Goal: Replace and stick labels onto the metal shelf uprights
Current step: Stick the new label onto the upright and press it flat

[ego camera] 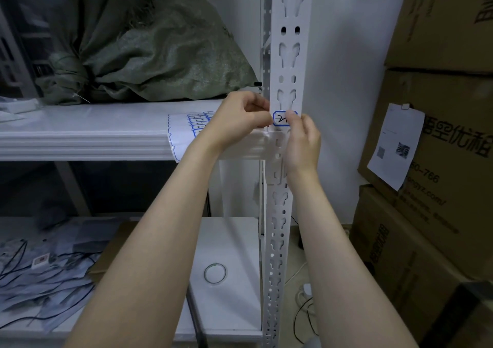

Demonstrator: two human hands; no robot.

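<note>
A white perforated metal upright runs down the middle of the view. On it, just above the shelf joint, sits a small white label with a blue border and handwritten digits. My left hand has curled fingers at the label's left edge, pinching it. My right hand touches the label's right edge with its fingertips and hides part of it. A sheet of more blue-bordered labels lies over the shelf's front edge, left of my left hand.
A green woven sack fills the upper shelf. A tape roll lies on the lower shelf beside packets and cables. Stacked cardboard boxes stand to the right, with a paper sheet stuck on one.
</note>
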